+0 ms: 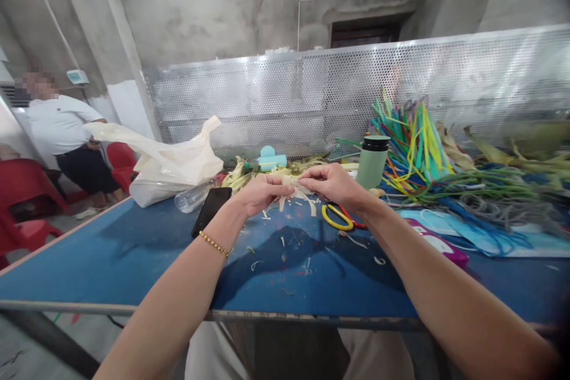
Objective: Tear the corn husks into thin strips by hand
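Note:
Above the middle of the table, my left hand (263,193) and my right hand (332,183) meet with fingers closed on a small pale corn husk piece (288,180). Thin strips fan out from it, and the fingertips partly cover it. Both hands pinch it from opposite sides. Just below my right hand lie scissors (337,218) with yellow and red handles, their blades hidden. A black phone (212,211) rests to the left of my left hand. Pale scraps (307,266) are scattered over the blue tabletop (267,292) beneath my hands.
At left stand a cream plastic bag (178,160) and a clear bottle (191,197) on its side. A green tumbler (373,163), colourful pipe cleaners (414,136) and wire bundles (494,208) crowd the right. A perforated metal panel (267,95) borders the back. A person (66,124) stands far left.

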Available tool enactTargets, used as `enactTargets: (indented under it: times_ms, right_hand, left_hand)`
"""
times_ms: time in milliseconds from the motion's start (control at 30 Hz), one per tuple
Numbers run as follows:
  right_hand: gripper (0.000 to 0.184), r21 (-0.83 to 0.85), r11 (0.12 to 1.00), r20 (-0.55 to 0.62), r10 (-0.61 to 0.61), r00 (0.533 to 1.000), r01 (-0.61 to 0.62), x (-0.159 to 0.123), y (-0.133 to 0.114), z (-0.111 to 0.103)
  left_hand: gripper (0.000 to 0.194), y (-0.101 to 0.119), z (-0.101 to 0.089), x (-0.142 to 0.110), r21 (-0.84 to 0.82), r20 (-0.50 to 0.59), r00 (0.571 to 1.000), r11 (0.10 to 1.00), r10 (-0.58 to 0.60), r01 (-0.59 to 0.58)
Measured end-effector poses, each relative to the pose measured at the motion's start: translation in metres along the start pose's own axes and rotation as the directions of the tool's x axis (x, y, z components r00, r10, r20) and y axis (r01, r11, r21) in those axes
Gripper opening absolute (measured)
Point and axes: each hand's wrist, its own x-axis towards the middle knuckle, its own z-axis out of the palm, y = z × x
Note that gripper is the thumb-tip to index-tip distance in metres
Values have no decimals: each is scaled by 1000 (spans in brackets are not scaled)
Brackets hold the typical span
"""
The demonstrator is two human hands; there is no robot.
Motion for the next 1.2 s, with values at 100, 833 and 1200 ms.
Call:
enactTargets:
  times_ms: [100, 833, 1200]
  right_hand:
    - [28, -26, 1000, 3, 2, 1000, -2, 0, -1, 1]
    - [27, -43, 999, 91, -17, 996, 21, 2, 9, -1]
    - [25, -68, 997, 123, -36, 992, 45, 2, 10, 6]
  left_hand:
    - [19, -2, -2, 1, 37, 5, 1000, 999, -2, 2]
    - [21, -5, -4, 2, 159, 30, 1000, 987, -6, 1]
    - [17, -7, -4, 0, 242, 127, 992, 970, -16, -15]
